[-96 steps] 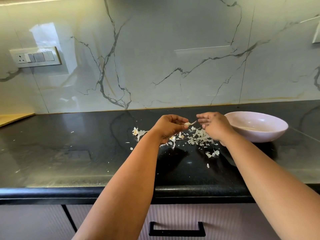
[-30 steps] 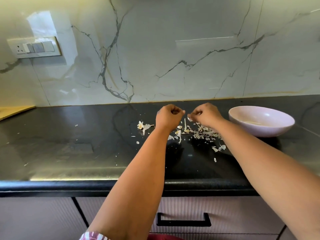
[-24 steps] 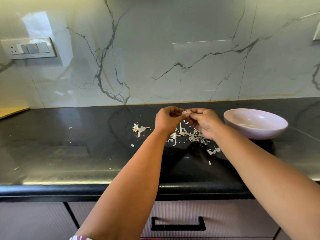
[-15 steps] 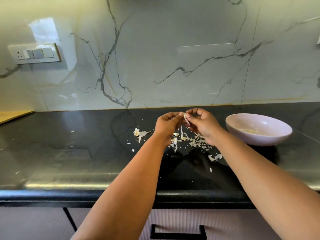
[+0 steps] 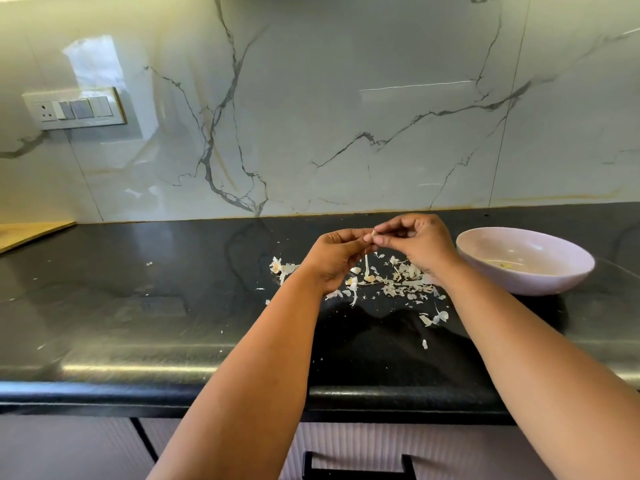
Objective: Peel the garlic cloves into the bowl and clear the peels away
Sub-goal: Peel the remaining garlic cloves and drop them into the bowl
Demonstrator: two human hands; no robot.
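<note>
Together above the peels [image 5: 398, 284], left hand [image 5: 334, 259] and right hand [image 5: 420, 245], fingers pinching one garlic clove [image 5: 373, 234].

I see both hands raised above the black counter [image 5: 138, 306], near its back edge. Left hand [image 5: 337, 259] and right hand [image 5: 420, 245] meet fingertip to fingertip, pinching one small garlic clove [image 5: 373, 233] between them. Peels [image 5: 398, 284] lie scattered on the counter beneath them. Pale bowl [image 5: 554, 268] sits to the right, just beside the right wrist, a few yellowish bits inside. Switch plate [image 5: 74, 108] on the marble wall [image 5: 346, 98].
</note>
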